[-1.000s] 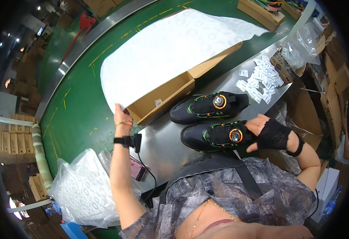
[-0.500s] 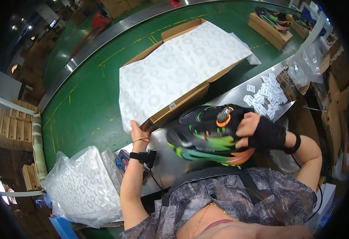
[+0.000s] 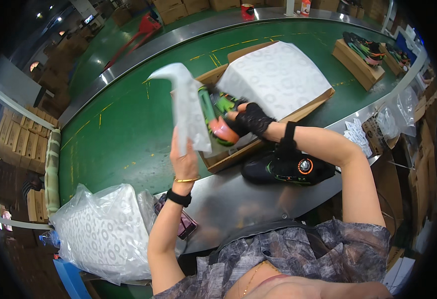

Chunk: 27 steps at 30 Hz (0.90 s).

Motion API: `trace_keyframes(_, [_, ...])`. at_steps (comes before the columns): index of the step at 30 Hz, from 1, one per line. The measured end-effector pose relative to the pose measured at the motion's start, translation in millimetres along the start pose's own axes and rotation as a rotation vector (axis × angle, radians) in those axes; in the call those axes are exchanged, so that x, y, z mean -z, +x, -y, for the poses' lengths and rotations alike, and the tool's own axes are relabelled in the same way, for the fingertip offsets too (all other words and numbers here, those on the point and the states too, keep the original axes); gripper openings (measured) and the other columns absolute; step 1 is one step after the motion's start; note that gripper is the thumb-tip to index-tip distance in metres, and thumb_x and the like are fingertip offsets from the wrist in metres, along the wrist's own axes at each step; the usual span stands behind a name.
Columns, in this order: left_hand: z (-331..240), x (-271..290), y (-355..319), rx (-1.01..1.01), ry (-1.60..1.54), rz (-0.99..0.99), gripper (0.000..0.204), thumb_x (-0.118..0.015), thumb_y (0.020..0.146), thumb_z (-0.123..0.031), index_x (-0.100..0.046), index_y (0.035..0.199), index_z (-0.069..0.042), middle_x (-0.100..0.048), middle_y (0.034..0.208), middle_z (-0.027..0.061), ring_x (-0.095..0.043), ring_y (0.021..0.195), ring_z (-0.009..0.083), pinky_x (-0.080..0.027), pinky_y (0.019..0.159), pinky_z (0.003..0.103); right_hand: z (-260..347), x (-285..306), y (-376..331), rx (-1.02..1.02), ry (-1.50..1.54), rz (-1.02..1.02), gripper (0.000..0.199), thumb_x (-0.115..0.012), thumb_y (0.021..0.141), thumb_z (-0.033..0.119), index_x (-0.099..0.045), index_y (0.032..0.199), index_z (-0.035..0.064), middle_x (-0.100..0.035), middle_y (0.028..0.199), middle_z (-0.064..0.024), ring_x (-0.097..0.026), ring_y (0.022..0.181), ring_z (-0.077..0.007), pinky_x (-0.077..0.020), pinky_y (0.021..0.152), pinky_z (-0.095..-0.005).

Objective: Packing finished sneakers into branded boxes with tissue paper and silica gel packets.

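Packing step, by the look of it: left hand [image 3: 186, 158] pinches the flap of white tissue paper [image 3: 188, 107] up and aside, while the gloved right hand [image 3: 251, 119] is closed on a black-green shoe [image 3: 217, 115] and lowers it into the open cardboard box [image 3: 228, 157] at 12 o'clock from the body. Next move probably needs the shoe seated flat before the paper folds over (box interior mostly hidden). Second shoe [image 3: 288, 169] waits on the steel table [image 3: 238, 199] at the box's 4 o'clock; a plastic bag of tissue [image 3: 104, 229] sits at 9 o'clock.

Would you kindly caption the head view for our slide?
Left hand lifts tissue paper while gloved right hand lowers a shoe into an open cardboard box.
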<state>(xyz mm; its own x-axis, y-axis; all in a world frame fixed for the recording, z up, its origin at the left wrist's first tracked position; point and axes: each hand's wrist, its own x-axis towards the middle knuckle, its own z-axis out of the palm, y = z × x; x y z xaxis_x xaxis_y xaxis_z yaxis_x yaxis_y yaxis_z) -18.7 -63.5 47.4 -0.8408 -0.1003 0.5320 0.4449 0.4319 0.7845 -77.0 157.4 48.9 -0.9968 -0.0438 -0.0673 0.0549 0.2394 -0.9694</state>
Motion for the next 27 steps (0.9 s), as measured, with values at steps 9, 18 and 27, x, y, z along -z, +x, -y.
trace_keyframes(9, [-26, -46, 28, 0.048, 0.312, 0.887, 0.063, -0.052, 0.082, -0.042, -0.033, 0.13, -0.006, -0.031, 0.13, 0.0263, -0.031, 0.12, 0.0398, -0.028, 0.093, 0.053, 50, 28, -46, 0.1, -0.507, 0.74, 0.039, -0.06, 0.071, 0.035, -0.062, 0.099, 0.0081, -0.06, 0.099, -0.0139, -0.057, 0.091, -0.0273, -0.0446, 0.079, -0.0339])
trace_keyframes(18, [-74, -41, -24, -0.178, 0.023, 0.722, 0.03, -0.07, 0.071, -0.02, -0.059, 0.091, 0.0, -0.058, 0.082, 0.0115, -0.057, 0.071, 0.0219, -0.046, 0.062, 0.029, 60, 154, -190, -0.103, -0.474, 0.084, 0.019, -0.062, 0.077, 0.019, -0.059, 0.085, 0.0017, -0.058, 0.064, -0.0074, -0.053, 0.054, -0.0109, -0.0418, 0.052, -0.0257])
trace_keyframes(27, [-110, -76, -61, -0.46, 0.051, 0.757, 0.068, -0.079, 0.056, -0.031, -0.05, 0.107, 0.003, -0.051, 0.1, 0.017, -0.051, 0.089, 0.0311, -0.042, 0.076, 0.037, -18, 119, -264, 0.099, -0.568, -0.171, 0.045, -0.064, 0.073, 0.018, -0.049, 0.11, -0.0014, -0.053, 0.108, -0.018, -0.06, 0.076, -0.0261, -0.0468, 0.073, -0.0345])
